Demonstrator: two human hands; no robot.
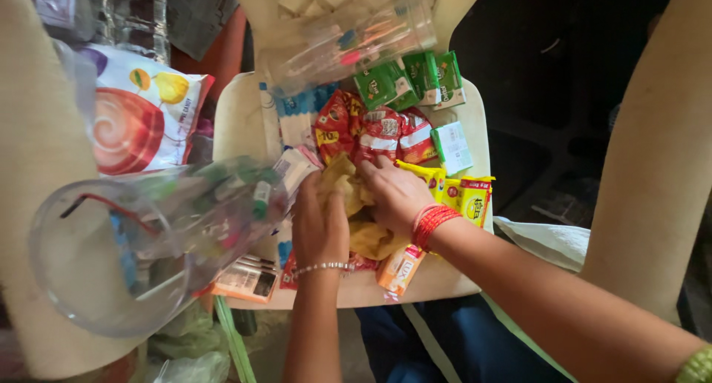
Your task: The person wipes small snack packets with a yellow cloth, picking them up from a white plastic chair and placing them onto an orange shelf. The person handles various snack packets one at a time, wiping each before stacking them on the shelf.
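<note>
The fingers of the left hand (320, 221) are curled shut around a crumpled yellow cloth (356, 205), pinching its left side. The fingers of the right hand (397, 194) press down on the same cloth from its right side, closed over the folds. The cloth lies at the centre of a cream plastic chair seat (237, 116), between the two hands. A bead bracelet (325, 266) circles the left wrist and red bangles (434, 221) the right.

At 12 o'clock from the hands lie red snack packets (371, 131), touching the cloth. Further out at 12 to 1 o'clock are green soap bars (411, 79). At 3 o'clock, just beside the right hand, sit yellow packets (467, 194). At 6 o'clock an orange soap bar (400, 268) rests under the right wrist. At 9 o'clock a clear plastic jar (141, 242) lies on its side, holding pens. At 10 o'clock, well apart, is a white candy bag with a red swirl (141, 120).
</note>
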